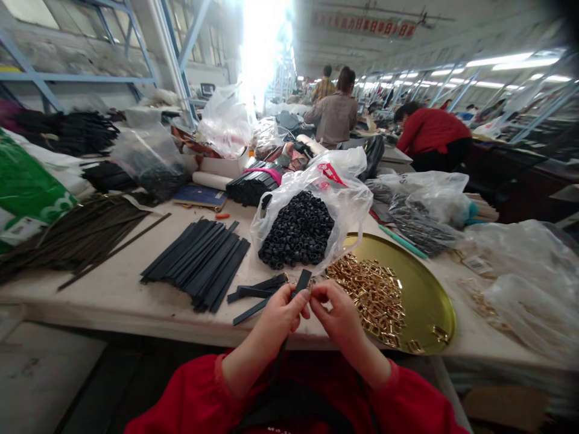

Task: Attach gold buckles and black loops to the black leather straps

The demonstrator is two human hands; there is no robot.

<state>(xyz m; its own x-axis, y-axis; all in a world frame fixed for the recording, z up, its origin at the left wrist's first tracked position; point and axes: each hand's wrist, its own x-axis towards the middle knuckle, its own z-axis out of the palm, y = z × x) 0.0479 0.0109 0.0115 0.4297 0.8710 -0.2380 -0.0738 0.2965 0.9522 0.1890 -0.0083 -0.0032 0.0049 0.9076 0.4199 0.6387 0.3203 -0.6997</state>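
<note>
Close to the table's front edge, my left hand (283, 313) is closed on a black strap (301, 280), whose flat end sticks up past the thumb. Beside it, my right hand (337, 310) pinches a small metal piece, apparently a gold buckle (310, 287), at the strap's edge; the fingers cover most of it. A few black straps (256, 293) lie left of my hands, some with gold metal at one end. To the right, many gold buckles (373, 295) are heaped on a round gold tray (427, 283). Straight ahead sits a plastic bag (350, 193) of small black loops (296, 232).
A pile of black straps (196, 259) and longer dark brown strips (90, 232) lie leftward on the table (131, 307). Clear plastic bags (525, 283) and a teal pen-like tool (402, 241) are at right. People (337, 111) work farther back.
</note>
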